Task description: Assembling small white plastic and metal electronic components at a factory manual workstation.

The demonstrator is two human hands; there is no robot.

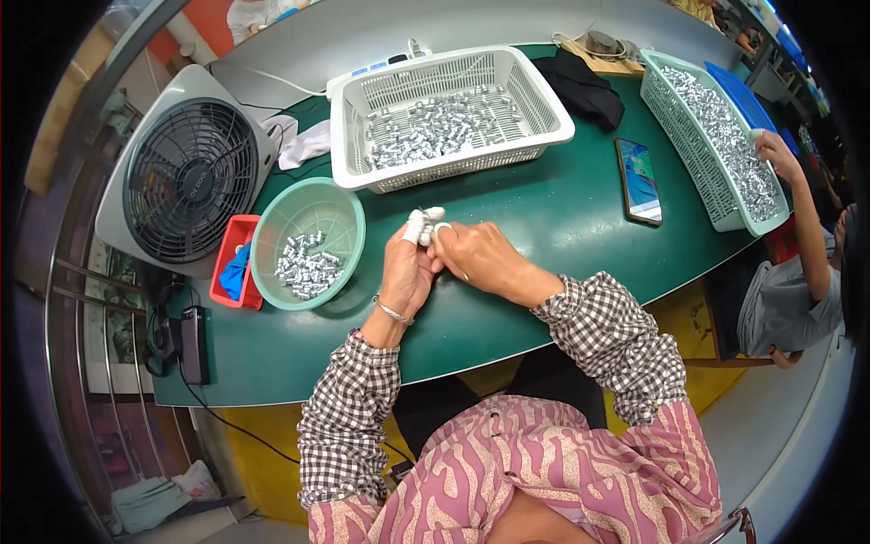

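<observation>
My left hand (408, 267) and my right hand (485, 257) meet above the green table, just in front of a white plastic basket (453, 161). White coverings wrap some of the fingertips. Both hands are closed, fingers pinched together; whatever they hold is too small and hidden to make out. Many small silver metal cylinders (439, 124) lie spread in the white basket. To the left of my left hand, a round pale green basket (353, 238) holds a smaller heap of similar metal cylinders (308, 266).
A grey fan (195, 181) stands at the left, beside a red tray (224, 288) with blue cloth. A phone (640, 181) lies right of the white basket, below a black cloth (580, 86). Another person's hand (778, 152) reaches over a long basket (689, 150) full of metal pieces.
</observation>
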